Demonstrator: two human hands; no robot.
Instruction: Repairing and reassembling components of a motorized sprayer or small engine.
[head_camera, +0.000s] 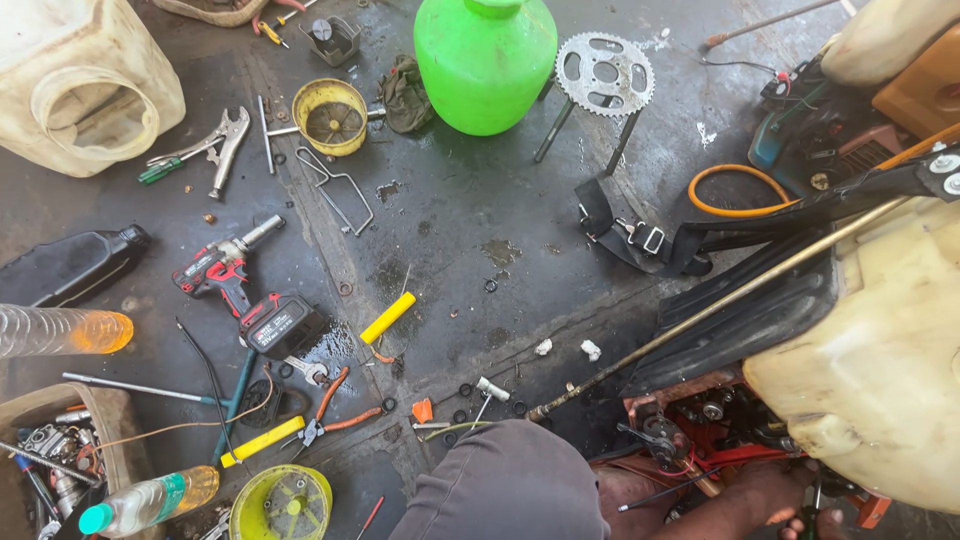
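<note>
Only part of my right hand (812, 522) shows at the bottom right edge, its fingertips beside a dark upright tool handle (810, 497). Whether it grips the handle I cannot tell. It sits under a cream sprayer tank (880, 370), against the red engine parts (700, 425) below that tank. My bare forearm runs to it from my knee in grey shorts (505, 485). A long brass rod (720, 305) slants from the floor up across the tank. My left hand is out of the frame.
The wet dark floor holds a red cordless driver (245, 295), orange-handled pliers (335, 410), a yellow handle (387, 317), locking pliers (222, 145), a sprocket (605, 72), a green jug (485, 60), black straps (640, 240), an orange hose (735, 190), bottles and small washers.
</note>
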